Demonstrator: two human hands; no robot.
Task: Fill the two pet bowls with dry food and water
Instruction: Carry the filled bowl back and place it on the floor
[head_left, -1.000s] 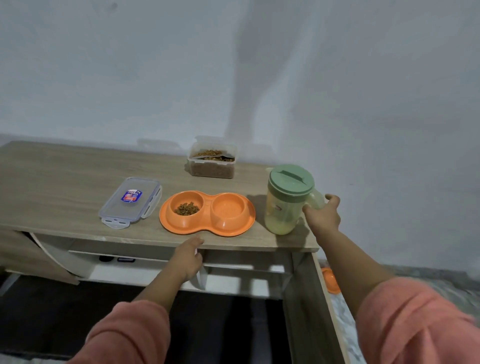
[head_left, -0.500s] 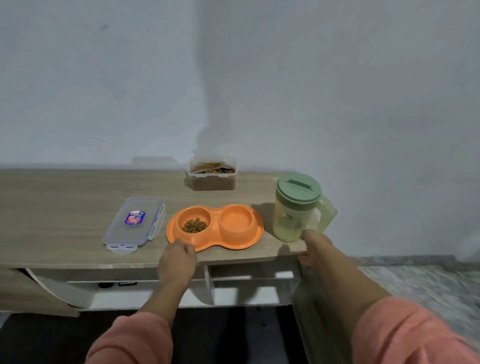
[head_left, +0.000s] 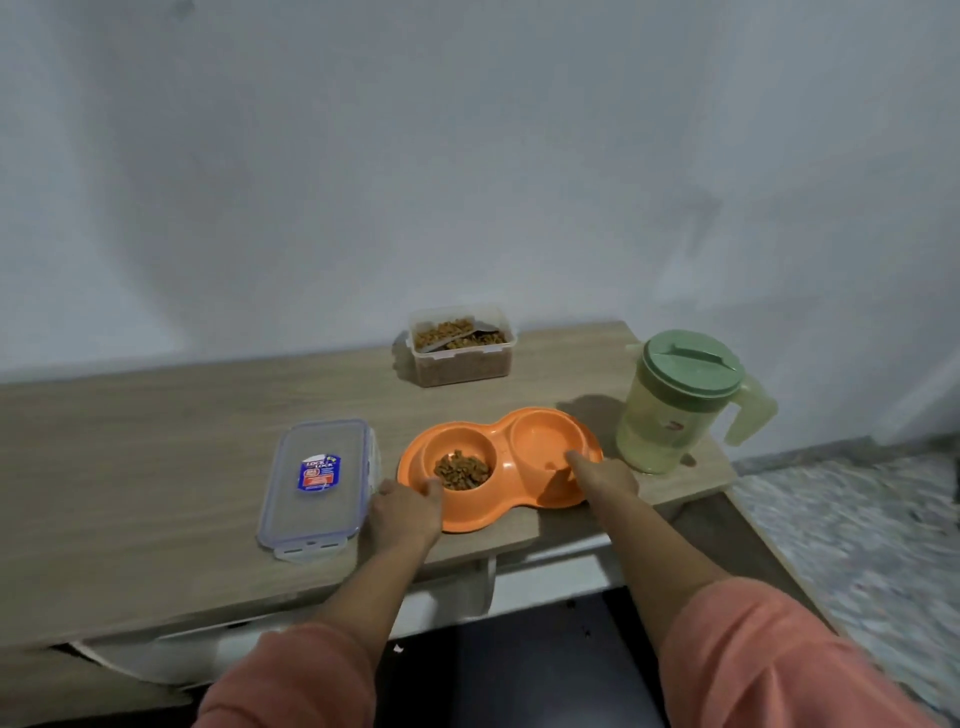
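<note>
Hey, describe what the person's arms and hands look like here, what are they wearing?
Both arms wear salmon-pink long sleeves, pushed up so the forearms are bare. The left sleeve and right sleeve look like soft plain fabric with no visible print. The left hand and right hand are bare: no gloves, and no rings, watch or bracelets that show.

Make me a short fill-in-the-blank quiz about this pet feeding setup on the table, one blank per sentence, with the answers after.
1. The dry food sits in the ____ well of the orange double bowl.
2. The pitcher has a ____ lid.
3. The clear lid lies to the ____ of the double bowl.
4. The left hand and right hand both touch the ____.

Answers: left; green; left; double bowl
</note>
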